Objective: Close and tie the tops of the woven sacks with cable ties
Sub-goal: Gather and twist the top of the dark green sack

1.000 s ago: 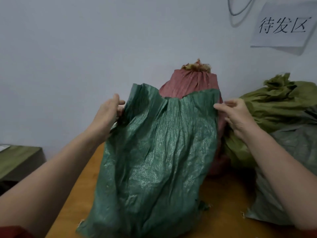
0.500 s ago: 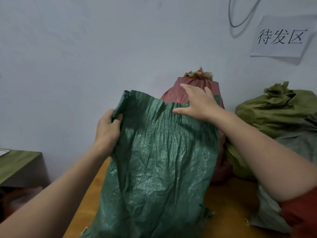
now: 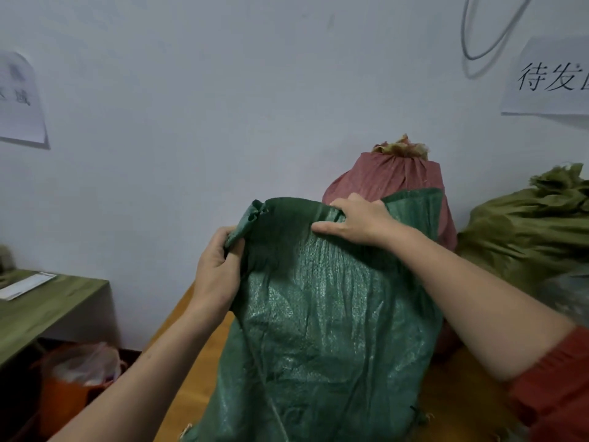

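Gathering the mouth. The green sack [image 3: 322,320] stands upright on the wooden table [image 3: 188,352], just in front of a tied red sack [image 3: 395,177]. Its long axis is vertical and its open mouth points up. Our left hand [image 3: 216,269] clenches the bunched left corner; our right hand [image 3: 357,221] pinches the top edge near mid-width. We judge even pleats fed leftward into one tight neck work best, with spare fabric above.
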